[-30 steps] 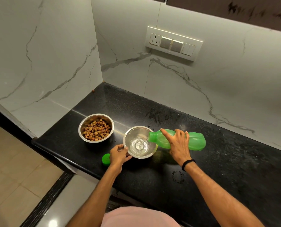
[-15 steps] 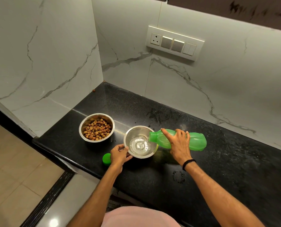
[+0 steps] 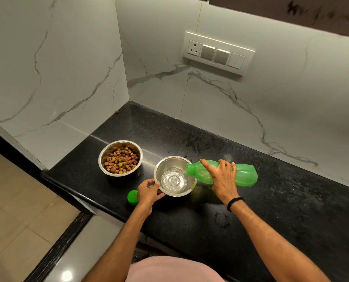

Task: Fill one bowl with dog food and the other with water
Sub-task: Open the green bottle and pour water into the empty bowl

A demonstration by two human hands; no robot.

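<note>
The right hand [image 3: 222, 178] is wrapped over the middle of a green bottle [image 3: 244, 175], fingers curled across its top with the index finger stretched toward the neck. The bottle lies almost level above the black counter [image 3: 291, 210], its open mouth pointing toward the left hand and resting over the rim of a steel bowl [image 3: 174, 176]. A thin stream of water [image 3: 174, 180] leaves the mouth and lands in this bowl, where a shallow, rippling pool covers the bottom. The left hand [image 3: 149, 193] grips the near rim of the same bowl, thumb on the upper edge and the other fingers curled against the outer wall; whether the fingers reach beneath the bowl cannot be told. A green cap [image 3: 132, 197] lies on the counter just outside the left hand, touching or nearly touching its knuckles, close to the counter's front edge. A second steel bowl [image 3: 120, 157] stands beyond and outward of the left hand, near the water bowl but apart from it, and holds a heap of brown dog food [image 3: 120, 161] pieces that covers most of its base. A black band [image 3: 235, 202] circles the right wrist. One loose brown pellet [image 3: 117, 112] lies far beyond both hands in the corner where the counter meets the marble wall [image 3: 57, 78]. A switch panel [image 3: 218, 52] is mounted on the wall above the right hand.
</note>
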